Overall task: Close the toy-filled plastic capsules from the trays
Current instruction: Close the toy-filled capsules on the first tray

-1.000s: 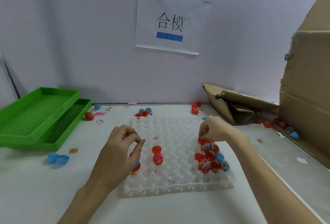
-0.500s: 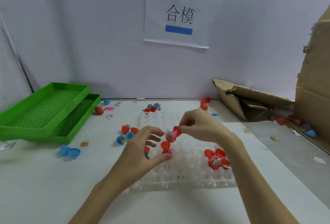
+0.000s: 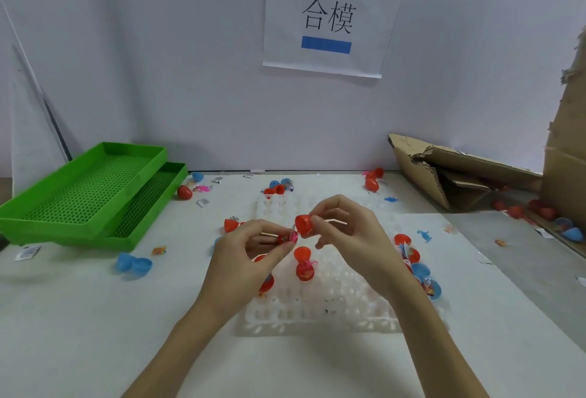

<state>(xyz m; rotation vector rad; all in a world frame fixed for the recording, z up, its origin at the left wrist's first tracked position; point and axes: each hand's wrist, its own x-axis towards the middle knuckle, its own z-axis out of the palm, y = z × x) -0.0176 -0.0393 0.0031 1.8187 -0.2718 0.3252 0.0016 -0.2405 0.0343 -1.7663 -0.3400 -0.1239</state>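
1. At the far left we see two green trays (image 3: 85,194) stacked and pushed to the edge of the tabletop (image 3: 79,318), likely set aside so the middle stays free for work; a blue capsule (image 3: 133,263) lies open just in front of them.
2. Our left hand (image 3: 244,258) pinches the lower half of a red capsule (image 3: 287,238) with a pink toy showing at its mouth, held above the white tray (image 3: 320,312) so the opening faces the other half.
3. Our right hand (image 3: 345,232) grips the red cap (image 3: 303,224) between thumb and fingertips, tilted towards that mouth and almost touching it. Whether the rims already meet we cannot quite tell.
4. Below the hands another red capsule (image 3: 303,266) stands open in a pocket of the white tray, upright so its toy stays inside.
5. Further right, a cluster of red and blue capsules (image 3: 418,267) waits at the tray's edge, near the right wrist.
6. At the far right, torn cardboard (image 3: 459,172) shelters some stray capsules.
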